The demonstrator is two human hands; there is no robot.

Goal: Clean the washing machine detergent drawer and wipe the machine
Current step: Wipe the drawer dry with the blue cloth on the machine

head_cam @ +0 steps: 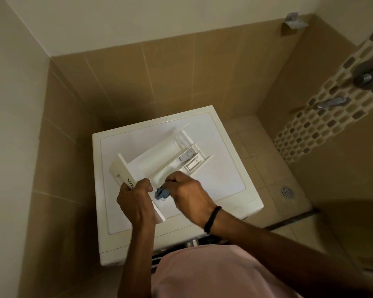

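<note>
Drawer: the white detergent drawer (159, 155) lies on the washing machine top (228, 186), stretching away from both hands toward the far right corner.
Left hand: the left hand (134, 196) grips the drawer's front panel at its near end, fingers curled over the edge beside the printed letters.
Right hand: the right hand (187, 194), just right of the left one, is curled round a blue cloth (161, 193) and held against the drawer's near side wall.
Cloth: bunched, poking out between the two hands.
Wrist: a black band (212, 219) sits behind the right hand.
Floor: a round drain (287, 192) lies well right of the right hand.
</note>
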